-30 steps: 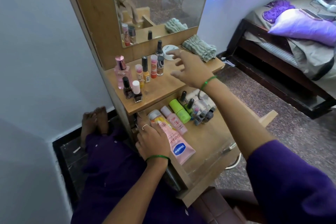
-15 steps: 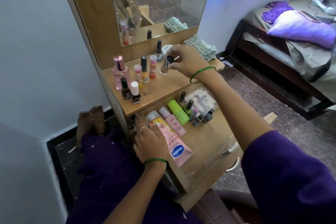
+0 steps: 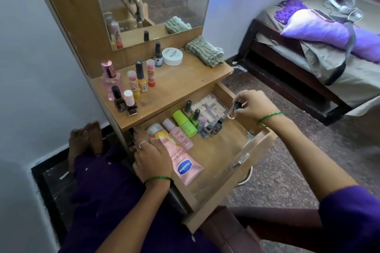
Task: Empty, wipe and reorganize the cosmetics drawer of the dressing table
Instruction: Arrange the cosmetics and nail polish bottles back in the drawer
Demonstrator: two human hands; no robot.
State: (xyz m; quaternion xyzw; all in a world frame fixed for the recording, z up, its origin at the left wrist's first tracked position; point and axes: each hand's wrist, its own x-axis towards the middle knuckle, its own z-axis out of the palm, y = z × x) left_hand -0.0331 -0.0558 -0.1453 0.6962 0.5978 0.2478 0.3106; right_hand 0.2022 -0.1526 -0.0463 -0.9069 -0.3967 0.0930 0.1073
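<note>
While your right hand hovered over the drawer, its fingers pinched a small bottle.
Your left hand lay flat on the pink tube.

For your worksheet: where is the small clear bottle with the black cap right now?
In the head view, the small clear bottle with the black cap is pinched in the right hand, above the right rim of the open wooden drawer.

Pink tube, lime-green bottle
</note>
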